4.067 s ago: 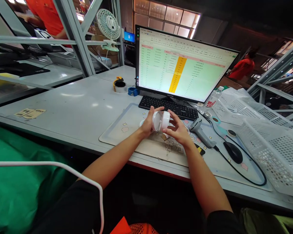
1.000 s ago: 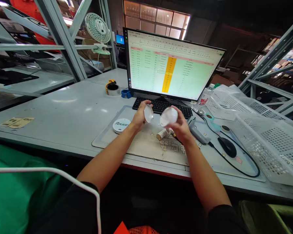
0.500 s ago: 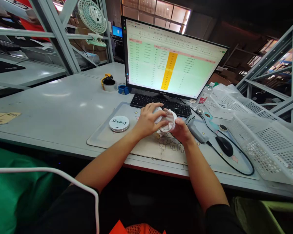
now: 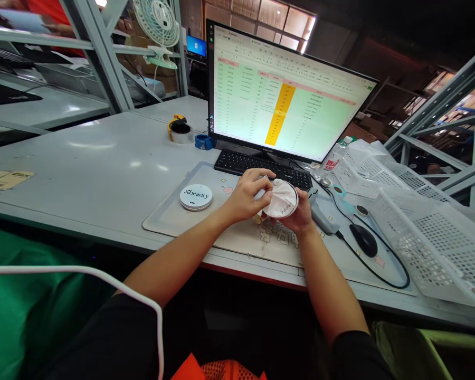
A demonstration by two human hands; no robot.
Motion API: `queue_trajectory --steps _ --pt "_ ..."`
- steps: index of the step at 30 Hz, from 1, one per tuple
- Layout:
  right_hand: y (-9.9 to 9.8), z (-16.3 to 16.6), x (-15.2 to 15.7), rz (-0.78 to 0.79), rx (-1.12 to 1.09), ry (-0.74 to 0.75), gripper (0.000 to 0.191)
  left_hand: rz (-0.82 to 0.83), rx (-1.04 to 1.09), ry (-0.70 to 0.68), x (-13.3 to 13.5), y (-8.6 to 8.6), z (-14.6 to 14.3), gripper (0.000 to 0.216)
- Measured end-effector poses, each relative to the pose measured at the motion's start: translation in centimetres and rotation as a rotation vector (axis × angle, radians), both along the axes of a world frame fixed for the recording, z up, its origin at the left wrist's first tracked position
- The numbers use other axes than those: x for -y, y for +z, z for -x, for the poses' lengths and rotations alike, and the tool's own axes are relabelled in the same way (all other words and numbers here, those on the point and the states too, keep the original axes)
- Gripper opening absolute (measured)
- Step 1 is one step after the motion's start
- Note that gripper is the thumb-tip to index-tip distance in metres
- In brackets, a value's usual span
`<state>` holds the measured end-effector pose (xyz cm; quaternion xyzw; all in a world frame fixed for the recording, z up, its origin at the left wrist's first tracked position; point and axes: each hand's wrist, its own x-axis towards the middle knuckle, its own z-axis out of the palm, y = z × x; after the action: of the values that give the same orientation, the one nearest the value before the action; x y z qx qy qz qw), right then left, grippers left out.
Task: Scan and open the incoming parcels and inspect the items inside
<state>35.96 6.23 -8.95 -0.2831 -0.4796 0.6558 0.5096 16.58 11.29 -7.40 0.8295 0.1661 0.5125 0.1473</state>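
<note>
My right hand (image 4: 301, 214) cups a round white jar (image 4: 282, 200) from behind and below, its opening covered by a crinkled white seal. My left hand (image 4: 247, 194) pinches at the left edge of that seal, fingers closed on it. Both hands hover above the beige desk mat (image 4: 170, 211). The jar's white lid (image 4: 196, 196), printed with dark lettering, lies flat on the mat to the left of my hands. A small tan tube (image 4: 258, 218) lies on the mat, mostly hidden under my hands.
A monitor (image 4: 285, 95) and black keyboard (image 4: 241, 161) stand just behind my hands. A barcode scanner (image 4: 320, 216), a black mouse (image 4: 363, 238) and white mesh baskets (image 4: 431, 232) lie to the right. Tape rolls (image 4: 181, 132) sit at the back left.
Four seconds ago I held the closed jar. Since then the lid has come off and lies on the mat. My hands, apart a second ago, have come together on the jar's seal.
</note>
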Motion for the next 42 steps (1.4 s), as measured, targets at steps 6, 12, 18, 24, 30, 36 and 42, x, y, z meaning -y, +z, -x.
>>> queue_trajectory --steps 6,12,18,24,30,36,42 --pt "0.0 0.0 0.1 -0.016 0.035 -0.066 0.066 -0.011 0.016 -0.011 -0.3 -0.2 0.0 0.010" --pt "0.1 0.3 0.0 -0.121 0.083 -0.213 0.064 -0.100 0.020 0.026 -1.0 -0.5 0.3 0.009" --pt "-0.4 1.5 -0.7 -0.306 0.098 -0.503 0.062 -0.117 0.118 0.153 -1.2 -0.6 0.0 0.014" --pt "0.0 2.6 -0.3 -0.254 0.068 -0.527 0.063 0.235 0.208 0.101 -1.9 -1.6 -1.1 0.023" --pt "0.5 1.7 -0.2 -0.230 -0.046 -0.542 0.065 0.372 0.288 0.061 -3.7 -1.7 -0.1 0.033" --pt "0.2 1.6 -0.2 -0.303 0.160 -0.594 0.065 -0.022 0.038 -0.024 -1.0 -0.3 -0.2 0.048" --pt "-0.4 1.2 -0.6 -0.315 0.267 -0.615 0.065 0.098 -0.078 -0.207 -1.1 -0.3 0.3 0.038"
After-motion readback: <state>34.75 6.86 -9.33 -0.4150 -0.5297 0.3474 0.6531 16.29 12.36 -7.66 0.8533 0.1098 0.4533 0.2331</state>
